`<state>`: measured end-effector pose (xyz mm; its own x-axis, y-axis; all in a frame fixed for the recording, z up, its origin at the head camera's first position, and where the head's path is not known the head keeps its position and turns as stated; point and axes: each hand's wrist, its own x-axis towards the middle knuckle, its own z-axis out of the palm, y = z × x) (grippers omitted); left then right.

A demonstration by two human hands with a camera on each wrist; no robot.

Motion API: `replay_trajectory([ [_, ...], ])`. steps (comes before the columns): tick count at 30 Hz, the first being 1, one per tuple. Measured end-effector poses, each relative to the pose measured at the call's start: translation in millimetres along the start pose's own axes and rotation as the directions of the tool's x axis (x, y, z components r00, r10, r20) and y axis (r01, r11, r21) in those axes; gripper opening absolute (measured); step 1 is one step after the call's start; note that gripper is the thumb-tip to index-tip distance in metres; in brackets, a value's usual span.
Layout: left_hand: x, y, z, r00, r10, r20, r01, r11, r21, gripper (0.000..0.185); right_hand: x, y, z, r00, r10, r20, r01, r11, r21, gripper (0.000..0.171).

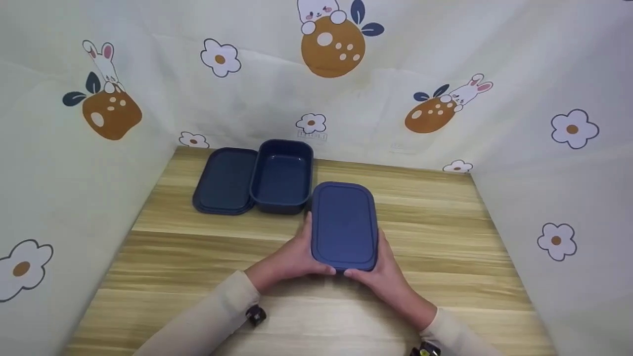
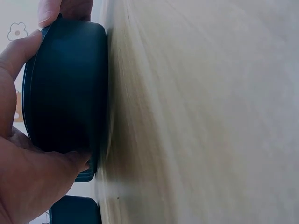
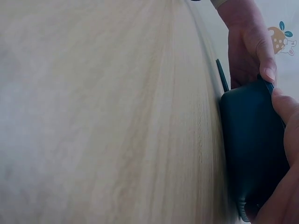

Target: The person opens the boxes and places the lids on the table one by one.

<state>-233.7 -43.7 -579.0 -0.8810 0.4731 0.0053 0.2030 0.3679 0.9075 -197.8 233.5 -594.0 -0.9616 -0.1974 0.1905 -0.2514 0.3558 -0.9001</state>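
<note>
A dark blue lidded food container (image 1: 344, 225) sits between both hands near the middle of the wooden table. My left hand (image 1: 296, 254) grips its left side, with the thumb at the near edge of the lid. On the right side my right hand (image 1: 388, 272) grips it the same way, and the two thumbs point towards each other. The left wrist view shows the container's dark side wall (image 2: 70, 88) close to the tabletop, with fingers curled round its corner. In the right wrist view, the right hand (image 3: 285, 186) wraps the nearer end of the container.
An open, deep blue container (image 1: 282, 180) stands just behind and left of the lidded one. Beside it, farther left, a loose blue lid (image 1: 226, 180) lies on the wooden table (image 1: 198, 277). Printed cloth walls (image 1: 267, 99) enclose the table at the back and sides.
</note>
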Motion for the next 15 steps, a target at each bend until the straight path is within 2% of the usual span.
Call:
replay_trajectory([
  [15,-2.8,1.0,0.0,1.000,0.002,-0.004,-0.002,0.999,-0.034,0.161,-0.4,1.6,-0.3,1.000,-0.014,-0.003,0.014,1.000,0.021,0.135],
])
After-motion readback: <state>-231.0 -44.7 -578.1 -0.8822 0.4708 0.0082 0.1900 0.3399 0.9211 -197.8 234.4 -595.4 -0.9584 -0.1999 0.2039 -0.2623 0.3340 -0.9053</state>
